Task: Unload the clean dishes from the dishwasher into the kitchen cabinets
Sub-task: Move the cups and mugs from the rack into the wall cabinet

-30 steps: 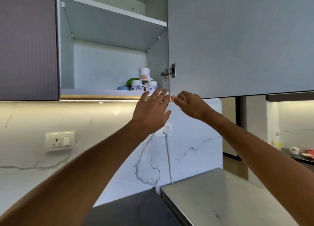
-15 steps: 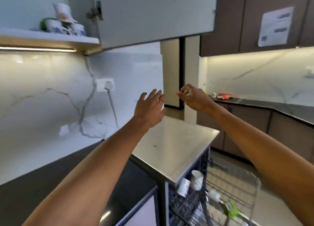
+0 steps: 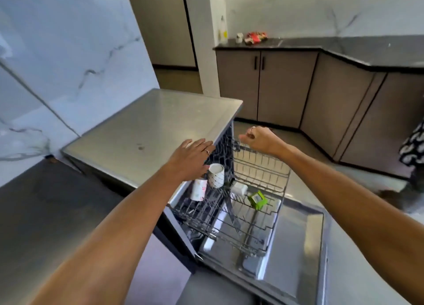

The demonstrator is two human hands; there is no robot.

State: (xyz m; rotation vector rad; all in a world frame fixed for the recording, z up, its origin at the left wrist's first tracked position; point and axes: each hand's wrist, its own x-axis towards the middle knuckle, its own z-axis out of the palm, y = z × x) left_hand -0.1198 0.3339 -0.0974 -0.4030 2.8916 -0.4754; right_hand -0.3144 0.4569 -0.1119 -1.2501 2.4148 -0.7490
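Marble walls back a steel-topped dishwasher whose door lies open; its wire rack is pulled out; two white cups sit at the rack's left edge, a green item near its middle; the left hand hovers flat, fingers straight, just over the cups; the right hand, fingers loosely curled and holding nothing, hangs above the rack's far edge.
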